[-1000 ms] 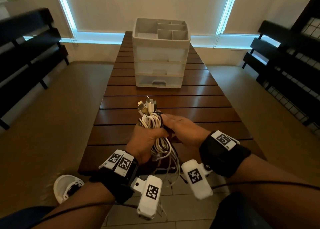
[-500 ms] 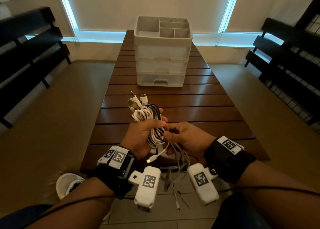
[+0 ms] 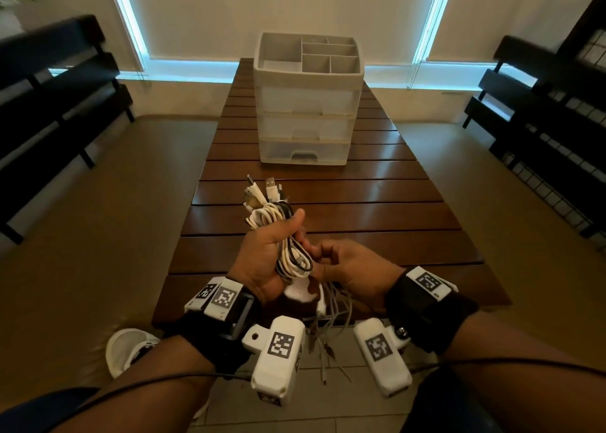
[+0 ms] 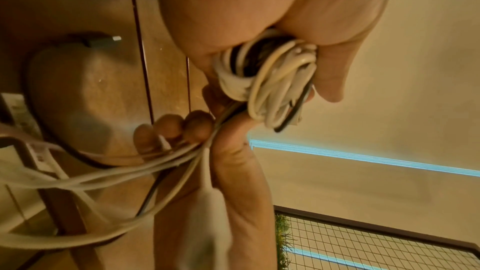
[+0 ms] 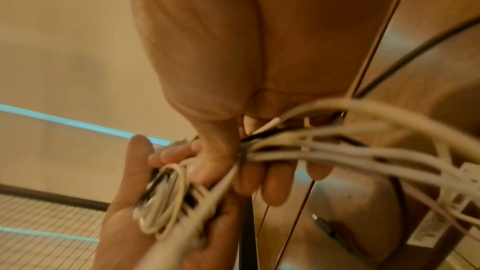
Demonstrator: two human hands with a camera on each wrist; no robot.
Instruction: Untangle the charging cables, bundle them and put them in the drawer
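My left hand (image 3: 267, 255) grips a coiled bundle of white and black charging cables (image 3: 288, 249) above the near end of the wooden table (image 3: 377, 209). Several plug ends (image 3: 262, 191) stick up out of the bundle's top. In the left wrist view the coils (image 4: 270, 81) sit between thumb and fingers. My right hand (image 3: 344, 268) is just right of the bundle and pinches the loose cable tails (image 5: 324, 147), which hang down past the table edge (image 3: 328, 331). A white three-drawer organiser (image 3: 306, 104) stands at mid-table, all its drawers shut.
Dark benches (image 3: 55, 81) line the left wall, and dark benches (image 3: 541, 104) the right wall. A white shoe (image 3: 128, 350) rests on the floor by the table's near left corner. Bare table slats lie between my hands and the organiser.
The bundle and my left hand have shifted slightly left and tilted. My right hand slid from on top of the coil down to the hanging tails below it.
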